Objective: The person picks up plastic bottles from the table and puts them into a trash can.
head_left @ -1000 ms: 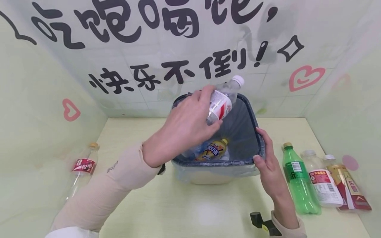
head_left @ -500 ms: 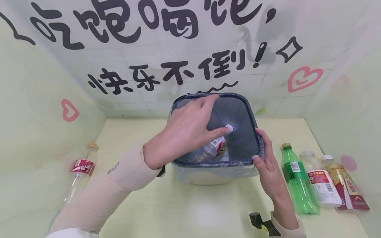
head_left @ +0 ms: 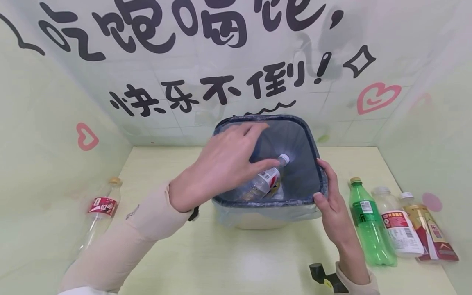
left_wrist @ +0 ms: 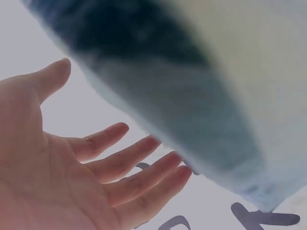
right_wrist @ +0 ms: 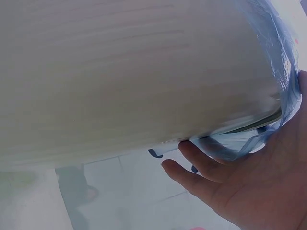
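A trash bin point(head_left: 241, 219) with a dark rim and a thin plastic liner stands on the table. My left hand point(head_left: 225, 159) is over its opening, fingers spread and holding nothing; the left wrist view shows the bare palm point(left_wrist: 62, 177) beside the liner. Inside the bin, a clear plastic bottle point(head_left: 268, 178) with a white cap and a red-and-white label leans against the far wall, partly hidden by that hand. Under it shows a bit of a yellow-labelled bottle point(head_left: 274, 189). My right hand point(head_left: 335, 209) grips the bin's right rim, thumb over the edge and fingers outside.
On the right lie a green bottle point(head_left: 372, 229), a white-labelled bottle point(head_left: 402, 233) and a gold-and-red pouch with a white cap point(head_left: 431, 233). A clear red-labelled bottle point(head_left: 103, 206) lies far left. Printed walls point(head_left: 206, 123) enclose the table point(head_left: 236, 258).
My left hand held the clear bottle over the bin, then let it go. The bottle dropped inside, covering most of the yellow one. That hand has since drawn slightly left; the right hand stays put.
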Motion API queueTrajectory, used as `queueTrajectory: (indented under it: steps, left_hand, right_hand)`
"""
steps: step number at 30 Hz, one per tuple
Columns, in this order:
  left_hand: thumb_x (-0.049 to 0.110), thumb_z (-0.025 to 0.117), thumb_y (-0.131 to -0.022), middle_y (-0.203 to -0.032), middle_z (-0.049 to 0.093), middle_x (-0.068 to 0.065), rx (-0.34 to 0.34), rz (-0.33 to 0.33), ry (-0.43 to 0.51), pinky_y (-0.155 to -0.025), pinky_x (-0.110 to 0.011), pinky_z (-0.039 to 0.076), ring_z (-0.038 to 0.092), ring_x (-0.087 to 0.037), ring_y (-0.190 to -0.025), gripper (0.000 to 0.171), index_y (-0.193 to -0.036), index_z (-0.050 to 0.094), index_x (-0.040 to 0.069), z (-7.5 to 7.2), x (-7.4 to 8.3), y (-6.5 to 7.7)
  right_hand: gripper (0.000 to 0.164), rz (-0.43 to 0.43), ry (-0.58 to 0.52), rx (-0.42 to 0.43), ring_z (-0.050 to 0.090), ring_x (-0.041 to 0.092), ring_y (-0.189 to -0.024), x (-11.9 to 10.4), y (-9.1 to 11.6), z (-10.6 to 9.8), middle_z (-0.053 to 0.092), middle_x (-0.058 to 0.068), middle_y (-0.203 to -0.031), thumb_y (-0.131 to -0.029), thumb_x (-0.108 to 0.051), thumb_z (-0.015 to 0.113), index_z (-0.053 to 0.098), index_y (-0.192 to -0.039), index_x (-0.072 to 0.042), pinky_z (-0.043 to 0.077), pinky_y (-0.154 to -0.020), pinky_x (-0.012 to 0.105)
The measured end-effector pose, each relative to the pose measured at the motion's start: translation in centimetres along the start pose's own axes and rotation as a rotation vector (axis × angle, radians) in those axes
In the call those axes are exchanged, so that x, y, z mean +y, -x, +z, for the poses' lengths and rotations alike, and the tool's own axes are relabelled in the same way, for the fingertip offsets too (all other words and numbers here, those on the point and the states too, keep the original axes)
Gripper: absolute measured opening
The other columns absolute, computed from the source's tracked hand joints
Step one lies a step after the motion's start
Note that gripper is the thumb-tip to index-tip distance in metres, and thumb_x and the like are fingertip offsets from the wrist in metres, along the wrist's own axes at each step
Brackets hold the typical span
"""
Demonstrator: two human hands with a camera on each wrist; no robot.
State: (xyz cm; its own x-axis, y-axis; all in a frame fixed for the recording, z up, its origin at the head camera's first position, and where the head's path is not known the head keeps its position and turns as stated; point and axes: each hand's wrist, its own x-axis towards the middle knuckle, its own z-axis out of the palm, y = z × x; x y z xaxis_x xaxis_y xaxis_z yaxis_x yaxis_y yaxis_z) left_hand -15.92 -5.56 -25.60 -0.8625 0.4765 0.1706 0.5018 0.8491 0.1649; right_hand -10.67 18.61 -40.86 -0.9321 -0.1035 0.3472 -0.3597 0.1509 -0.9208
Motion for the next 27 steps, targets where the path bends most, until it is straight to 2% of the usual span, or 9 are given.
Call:
queueTrajectory:
  steps: [8,12,22,27]
  left_hand:
    - [0.058,0.065,-0.089,-0.143,0.053,-0.006,0.021,-0.044,0.023,-0.093,-0.045,0.051,0.054,-0.026,-0.127,0.075,-0.147,0.045,0.015,-0.3,-1.9,0.8]
    - [0.056,0.065,-0.090,-0.144,0.053,-0.007,0.027,-0.075,0.039,-0.095,-0.046,0.050,0.053,-0.028,-0.128,0.075,-0.148,0.044,0.014,-0.5,-2.9,1.2]
    - [0.056,0.064,-0.091,-0.146,0.050,-0.012,0.038,-0.158,0.058,-0.095,-0.053,0.049,0.050,-0.032,-0.131,0.077,-0.150,0.042,0.012,-0.8,-5.3,2.3]
    - [0.055,0.065,-0.090,-0.147,0.049,-0.012,0.047,-0.181,0.058,-0.093,-0.054,0.049,0.052,-0.034,-0.128,0.077,-0.150,0.042,0.012,-0.9,-6.2,2.8]
  right_hand:
    - [0.058,-0.058,-0.011,0.029,0.031,0.019,-0.137,0.4,0.1,0.3,0.025,0.001,-0.160,-0.106,-0.028,0.044,0.022,-0.158,-0.021,0.031,-0.103,0.023]
    - [0.057,-0.070,0.004,0.043,0.031,0.020,-0.138,0.2,0.2,0.4,0.025,0.002,-0.161,-0.105,-0.024,0.044,0.023,-0.158,-0.020,0.031,-0.104,0.022]
    - [0.058,-0.091,-0.050,0.065,0.041,0.023,-0.127,0.1,0.1,0.8,0.035,0.008,-0.154,-0.104,-0.024,0.049,0.026,-0.157,-0.016,0.038,-0.097,0.020]
    - [0.057,-0.087,-0.025,0.068,0.047,0.021,-0.120,0.3,0.1,0.7,0.042,0.010,-0.147,-0.105,-0.026,0.047,0.026,-0.157,-0.016,0.040,-0.094,0.020]
